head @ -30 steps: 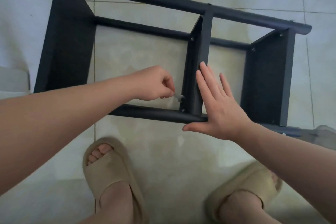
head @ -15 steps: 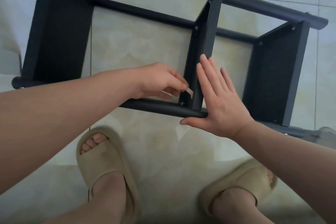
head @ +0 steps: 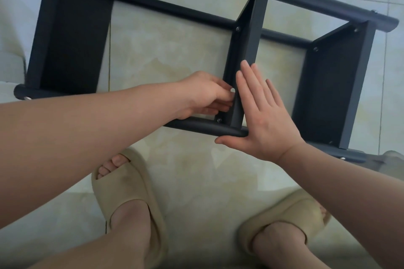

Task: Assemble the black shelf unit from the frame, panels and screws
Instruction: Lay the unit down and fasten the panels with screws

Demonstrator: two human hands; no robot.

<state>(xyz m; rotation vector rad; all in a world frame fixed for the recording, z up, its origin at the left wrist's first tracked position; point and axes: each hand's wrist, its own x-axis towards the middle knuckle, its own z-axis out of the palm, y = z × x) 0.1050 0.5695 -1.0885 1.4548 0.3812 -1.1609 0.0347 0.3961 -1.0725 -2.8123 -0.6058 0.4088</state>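
Observation:
The black shelf unit lies on its side on the tiled floor, its near tube (head: 196, 125) running in front of me. Three panels stand between the tubes: left panel (head: 72, 35), middle panel (head: 254, 35), right panel (head: 336, 85). My left hand (head: 205, 94) pinches a small white piece (head: 233, 90) against the left face of the middle panel, just above a screw (head: 218, 120). My right hand (head: 262, 116) lies flat with straight fingers against the right side of the middle panel. Its thumb sits under the near tube.
My feet in beige slippers (head: 129, 192) (head: 284, 214) stand just in front of the unit. Something clear, like plastic (head: 391, 157), lies at the right edge by the frame's end. A pale object (head: 11, 67) sits at the left edge.
My left hand has moved right and up to the middle panel, bringing the white piece against it. My right hand stays flat on the panel. The view has shifted closer.

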